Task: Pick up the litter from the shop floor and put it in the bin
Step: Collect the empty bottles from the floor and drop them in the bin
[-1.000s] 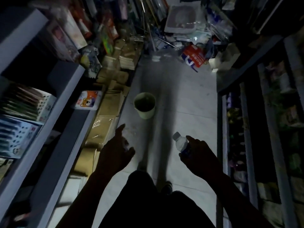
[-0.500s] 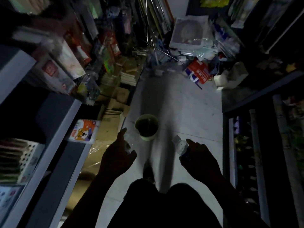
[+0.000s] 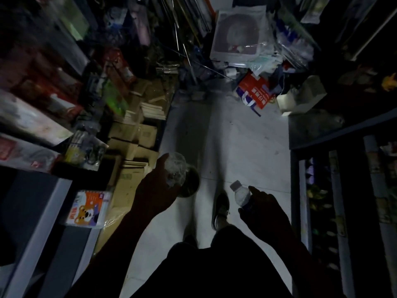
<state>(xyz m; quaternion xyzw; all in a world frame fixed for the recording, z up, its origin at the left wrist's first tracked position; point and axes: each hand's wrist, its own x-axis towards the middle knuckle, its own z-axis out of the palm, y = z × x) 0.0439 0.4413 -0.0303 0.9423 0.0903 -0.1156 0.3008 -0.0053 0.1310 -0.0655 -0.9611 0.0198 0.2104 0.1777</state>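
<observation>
My left hand [image 3: 156, 190] holds a crumpled clear plastic wrapper [image 3: 176, 166] over the left side of the pale green bin [image 3: 192, 183], which stands on the tiled floor and is partly hidden behind the hand. My right hand [image 3: 262, 211] grips a small clear plastic bottle [image 3: 240, 193] with a white cap, held to the right of the bin. One of my shoes [image 3: 221, 208] is planted on the floor between the hands.
Cardboard boxes [image 3: 133, 147] line the floor along the left shelving [image 3: 49, 211]. A dark shelf unit [image 3: 343, 190] borders the aisle on the right. A red and white bag [image 3: 255, 91] and piled goods close off the far end.
I have stepped forward and the bin is nearer. My left hand has risen and moved over the bin with the wrapper; the right hand still holds the bottle.
</observation>
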